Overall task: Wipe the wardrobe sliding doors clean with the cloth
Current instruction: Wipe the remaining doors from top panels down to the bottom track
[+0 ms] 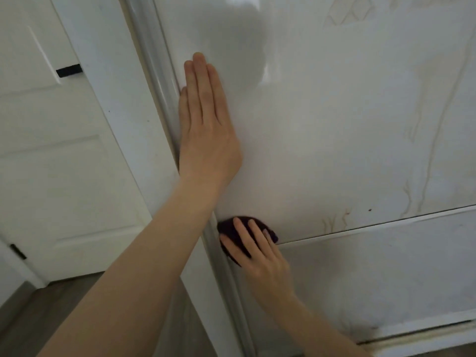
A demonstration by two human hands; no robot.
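Observation:
The glossy white wardrobe sliding door (334, 124) fills the right of the head view, with a thin seam across its lower part. My left hand (206, 124) lies flat on the door near its left frame, fingers straight and pointing up. Lower down, my right hand (257, 251) presses a dark purple cloth (231, 228) against the door at the seam's left end, close to the frame. The fingers are spread over the cloth and hide most of it.
A rounded white door frame (154, 99) runs down the door's left edge. To the left stands a white panelled room door (51, 163) with black hinges. Grey-brown wood floor (31, 305) shows at the bottom left. Small reddish marks (347, 212) sit just above the seam.

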